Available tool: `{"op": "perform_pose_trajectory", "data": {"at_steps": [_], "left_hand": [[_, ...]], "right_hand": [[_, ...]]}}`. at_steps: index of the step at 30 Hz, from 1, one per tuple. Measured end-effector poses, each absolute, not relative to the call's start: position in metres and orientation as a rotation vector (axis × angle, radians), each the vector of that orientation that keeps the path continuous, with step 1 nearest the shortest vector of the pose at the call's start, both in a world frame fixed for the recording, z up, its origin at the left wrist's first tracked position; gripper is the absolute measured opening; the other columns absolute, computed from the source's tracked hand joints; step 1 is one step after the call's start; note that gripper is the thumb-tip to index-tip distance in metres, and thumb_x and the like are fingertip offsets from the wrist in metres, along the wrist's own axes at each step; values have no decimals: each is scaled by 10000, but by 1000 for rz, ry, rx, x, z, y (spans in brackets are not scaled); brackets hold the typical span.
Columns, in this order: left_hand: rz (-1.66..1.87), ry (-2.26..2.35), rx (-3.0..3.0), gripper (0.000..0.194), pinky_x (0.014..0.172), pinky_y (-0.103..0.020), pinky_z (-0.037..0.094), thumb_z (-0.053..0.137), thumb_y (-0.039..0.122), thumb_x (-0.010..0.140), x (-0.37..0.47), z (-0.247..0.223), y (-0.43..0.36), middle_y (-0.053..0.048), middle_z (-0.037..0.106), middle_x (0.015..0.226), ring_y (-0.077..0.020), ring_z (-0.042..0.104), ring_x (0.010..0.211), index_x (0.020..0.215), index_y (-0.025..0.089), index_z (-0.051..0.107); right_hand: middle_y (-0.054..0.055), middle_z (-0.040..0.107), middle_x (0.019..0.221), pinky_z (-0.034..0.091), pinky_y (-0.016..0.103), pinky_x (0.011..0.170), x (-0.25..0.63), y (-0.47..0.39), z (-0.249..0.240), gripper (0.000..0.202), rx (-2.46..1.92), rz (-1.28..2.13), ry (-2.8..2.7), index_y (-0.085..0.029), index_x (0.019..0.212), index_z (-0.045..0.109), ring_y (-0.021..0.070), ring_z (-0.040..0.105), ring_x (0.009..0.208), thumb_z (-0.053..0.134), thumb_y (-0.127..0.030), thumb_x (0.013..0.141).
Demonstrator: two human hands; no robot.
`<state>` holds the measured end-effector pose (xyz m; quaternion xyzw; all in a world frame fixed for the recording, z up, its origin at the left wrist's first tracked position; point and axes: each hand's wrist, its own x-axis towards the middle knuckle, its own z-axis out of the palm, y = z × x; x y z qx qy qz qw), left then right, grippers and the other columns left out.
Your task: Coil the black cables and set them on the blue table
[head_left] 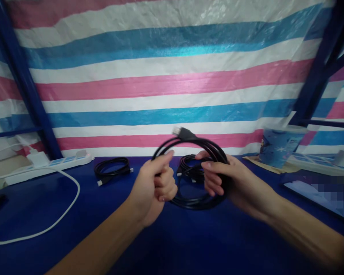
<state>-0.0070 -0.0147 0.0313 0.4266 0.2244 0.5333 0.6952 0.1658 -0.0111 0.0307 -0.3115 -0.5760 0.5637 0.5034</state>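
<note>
Between my two hands, a black USB cable (pixel 202 201) is held up in a loose coil above the blue table. My left hand (pixel 157 183) is closed around the coil's left side, thumb on top. On the right side, my right hand (pixel 220 177) grips the bundled loops between thumb and fingers. One plug (pixel 183 133) with a blurred metal tip sticks out at the top of the coil. Behind the held cable, another coiled black cable (pixel 186 162) lies on the table, partly covered by my right hand. A further coiled black cable (pixel 111 160) rests to the left, both its plugs showing.
White power strips stand at the left (pixel 63 163) and right (pixel 312 162). A white cord (pixel 77 187) loops over the table's left part. At right are a blue patterned cup (pixel 281 147) and a phone (pixel 312 194). A striped sheet (pixel 166 88) hangs behind.
</note>
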Motion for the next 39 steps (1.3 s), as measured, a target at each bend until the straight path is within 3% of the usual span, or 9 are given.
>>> {"op": "perform_pose_trajectory", "data": {"at_steps": [3, 6, 11, 15, 22, 26, 30, 33, 39], "left_hand": [[1311, 451, 867, 456, 315, -189, 134, 495, 311, 870, -8, 32, -14, 102, 104, 382, -42, 69, 307, 489, 191, 275], [1236, 519, 955, 495, 378, -200, 299, 511, 336, 865, -7, 21, -7, 96, 126, 376, -48, 164, 306, 453, 193, 276], [1287, 822, 1178, 381, 765, -249, 427, 617, 525, 765, -3, -3, 10, -35, 615, 768, -141, 583, 799, 687, 153, 604], [1125, 974, 841, 610, 778, -344, 454, 492, 690, 751, 8, -8, 5, -123, 608, 1056, -236, 586, 947, 1032, 158, 590], [1167, 485, 640, 540, 898, -310, 464, 374, 586, 874, 26, 5, -11, -132, 653, 1020, -203, 604, 996, 996, 115, 607], [1234, 466, 784, 332, 822, -288, 499, 580, 394, 819, 16, 10, -9, -67, 666, 786, -171, 642, 820, 976, 103, 612], [1171, 619, 1023, 116, 571, -230, 492, 660, 153, 737, 5, 12, -8, 96, 397, 432, -57, 452, 402, 833, 147, 596], [1072, 610, 1165, 87, 396, -177, 356, 664, 176, 729, -2, 11, -8, 116, 302, 385, -26, 291, 307, 757, 150, 585], [706, 361, 1200, 216, 381, -191, 344, 664, 296, 721, -4, 3, -12, 90, 311, 326, -44, 306, 287, 609, 157, 542]], "right_hand": [[-84, 378, 475, 477, 226, 556, 158, -17, 27, 101, -642, 1440, -1271, -168, 888, 606, 49, 393, 418, 609, -258, 842], [-116, 214, 440, 379, 177, 407, 155, -19, 25, 129, -667, 1423, -1245, -176, 873, 614, 30, 179, 354, 570, -297, 880], [-109, 153, 459, 185, 159, 319, 164, -17, 31, 108, -676, 1176, -1091, -188, 900, 627, 45, 98, 375, 591, -280, 857], [-103, 130, 451, 198, 167, 321, 172, -15, 40, 119, -596, 1149, -972, -185, 897, 620, 56, 70, 380, 517, -244, 901], [-115, 190, 428, 221, 154, 326, 173, -10, 32, 94, -603, 1308, -918, -162, 922, 589, 44, 89, 365, 535, -232, 889], [-123, 222, 423, 311, 175, 361, 171, 1, 17, 106, -706, 1218, -956, -166, 948, 566, 44, 168, 346, 549, -230, 865], [-122, 250, 433, 328, 194, 345, 171, 9, 5, 150, -881, 1166, -1249, -174, 962, 589, 49, 229, 325, 548, -260, 847], [-109, 282, 456, 305, 193, 326, 173, 11, 3, 146, -1005, 1106, -1443, -176, 930, 617, 54, 282, 321, 556, -266, 833], [-109, 287, 446, 280, 176, 325, 180, 18, -1, 110, -959, 1296, -1525, -157, 856, 617, 40, 241, 328, 566, -253, 843]]}}
